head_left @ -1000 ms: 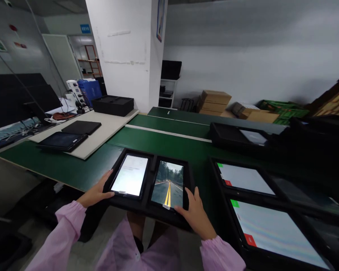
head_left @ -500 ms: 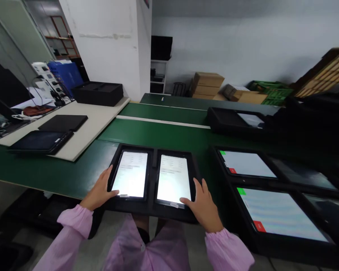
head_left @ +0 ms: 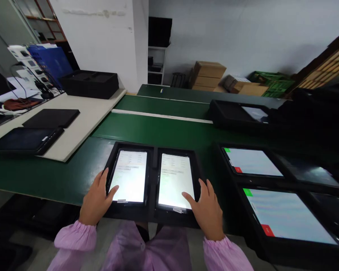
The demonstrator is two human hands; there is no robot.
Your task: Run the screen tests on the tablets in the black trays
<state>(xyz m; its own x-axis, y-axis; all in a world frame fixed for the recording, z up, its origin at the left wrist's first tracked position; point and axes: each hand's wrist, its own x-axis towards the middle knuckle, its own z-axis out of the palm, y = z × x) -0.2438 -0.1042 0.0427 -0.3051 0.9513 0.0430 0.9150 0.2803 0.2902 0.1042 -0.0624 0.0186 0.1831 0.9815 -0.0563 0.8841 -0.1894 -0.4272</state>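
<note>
Resting at the left edge of the black tray (head_left: 151,212), left hand (head_left: 95,197) has fingers spread, thumb over the lower left corner of the left tablet (head_left: 130,177); not clenched, can't tell if it grips the rim. Right hand (head_left: 206,205) same on the other side, fingers along the tray's right edge, thumb over the lower right of the right tablet (head_left: 175,182); firm hold or light touch, can't tell. Both tablets lie side by side in the tray, divider between them, screens lit white with small text. Tray sits at the near edge of the green table (head_left: 155,130). Right of it, a second tray (head_left: 274,241) with two lit tablets, red and green corners. Left, a dark tablet (head_left: 24,139) partly on a pale board (head_left: 81,113).
</note>
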